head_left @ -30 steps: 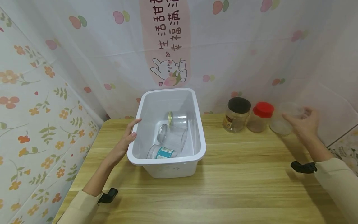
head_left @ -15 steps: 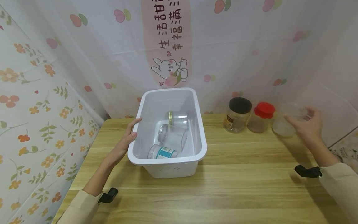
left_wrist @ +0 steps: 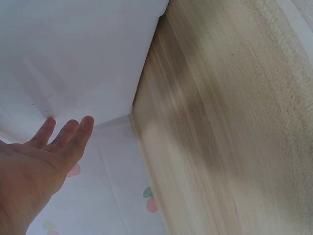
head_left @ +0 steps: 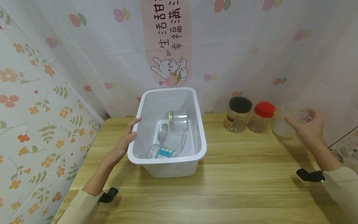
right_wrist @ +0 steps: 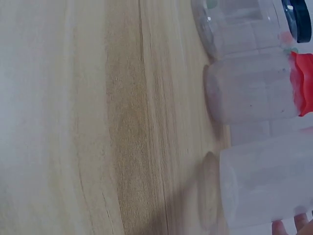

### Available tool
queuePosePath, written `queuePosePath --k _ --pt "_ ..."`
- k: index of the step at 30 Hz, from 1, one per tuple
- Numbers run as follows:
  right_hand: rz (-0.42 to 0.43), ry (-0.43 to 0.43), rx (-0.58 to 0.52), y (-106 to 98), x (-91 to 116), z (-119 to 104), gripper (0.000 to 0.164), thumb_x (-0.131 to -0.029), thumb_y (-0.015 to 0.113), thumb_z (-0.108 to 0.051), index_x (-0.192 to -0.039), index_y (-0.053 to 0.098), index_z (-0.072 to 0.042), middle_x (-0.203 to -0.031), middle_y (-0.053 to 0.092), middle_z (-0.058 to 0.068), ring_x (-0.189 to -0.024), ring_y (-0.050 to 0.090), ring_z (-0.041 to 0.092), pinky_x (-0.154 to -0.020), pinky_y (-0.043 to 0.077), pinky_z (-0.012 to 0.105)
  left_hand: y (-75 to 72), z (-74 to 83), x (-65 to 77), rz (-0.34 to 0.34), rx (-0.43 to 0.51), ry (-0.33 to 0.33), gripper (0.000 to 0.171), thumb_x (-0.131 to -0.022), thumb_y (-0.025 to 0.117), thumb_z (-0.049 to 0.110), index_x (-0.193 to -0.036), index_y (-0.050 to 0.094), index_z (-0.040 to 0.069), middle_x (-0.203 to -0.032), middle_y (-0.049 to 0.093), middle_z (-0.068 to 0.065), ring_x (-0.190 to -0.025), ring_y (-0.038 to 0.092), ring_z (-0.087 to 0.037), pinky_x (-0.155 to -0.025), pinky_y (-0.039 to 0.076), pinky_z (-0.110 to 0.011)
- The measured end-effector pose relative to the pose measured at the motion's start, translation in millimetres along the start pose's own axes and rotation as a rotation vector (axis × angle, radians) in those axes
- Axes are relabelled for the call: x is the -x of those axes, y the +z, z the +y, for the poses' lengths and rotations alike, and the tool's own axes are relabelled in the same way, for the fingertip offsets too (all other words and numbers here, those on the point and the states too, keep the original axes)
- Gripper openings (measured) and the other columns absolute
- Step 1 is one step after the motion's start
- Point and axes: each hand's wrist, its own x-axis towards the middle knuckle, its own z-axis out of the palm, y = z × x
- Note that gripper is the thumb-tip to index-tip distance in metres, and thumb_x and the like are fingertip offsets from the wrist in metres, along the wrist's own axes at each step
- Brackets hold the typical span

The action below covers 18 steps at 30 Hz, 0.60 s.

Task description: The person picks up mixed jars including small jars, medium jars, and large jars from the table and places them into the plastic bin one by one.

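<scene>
A white plastic basin stands on the wooden table. My left hand rests at its left rim, and in the left wrist view the fingers extend loosely toward its outer wall. Inside lie a jar with a gold lid, a jar with a silver lid and a jar with a teal label. At the far right, my right hand grips a frosted, translucent jar between thumb and fingers. The right wrist view shows this frosted jar with its base just above its reflection on the table.
Left of the frosted jar stand a red-lidded jar and a black-lidded jar with a brown label, close together. Behind the table hangs a printed white curtain; another flowered one hangs on the left.
My right hand and the frosted jar have shifted slightly to the right, widening the space from the red-lidded jar. The left hand and the basin stay where they were.
</scene>
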Motion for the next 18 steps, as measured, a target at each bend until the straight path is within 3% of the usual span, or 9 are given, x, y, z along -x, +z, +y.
queuePosePath --k 11,18 --pt "-0.032 -0.025 0.037 -4.7 3.3 2.8 0.084 -0.089 0.080 -0.024 -0.156 0.030 -0.013 -0.143 0.035 -0.002 -0.134 0.036 0.026 -0.102 0.035 0.021 1.1 0.3 -0.6 0.008 -0.006 0.001 0.057 -0.107 0.035 0.039 -0.159 0.018 0.025 -0.157 0.011 -0.019 -0.126 0.028 -0.049 -0.086 0.050 -0.035" --pt "-0.044 -0.043 0.039 -8.2 6.9 -0.5 0.083 -0.089 0.079 -0.023 -0.156 0.032 -0.014 -0.143 0.035 -0.001 -0.134 0.035 0.026 -0.108 0.033 0.029 0.9 1.1 -0.6 0.004 -0.011 -0.003 0.056 -0.107 0.034 0.038 -0.159 0.018 0.025 -0.157 0.010 -0.018 -0.127 0.027 -0.050 -0.088 0.050 -0.039"
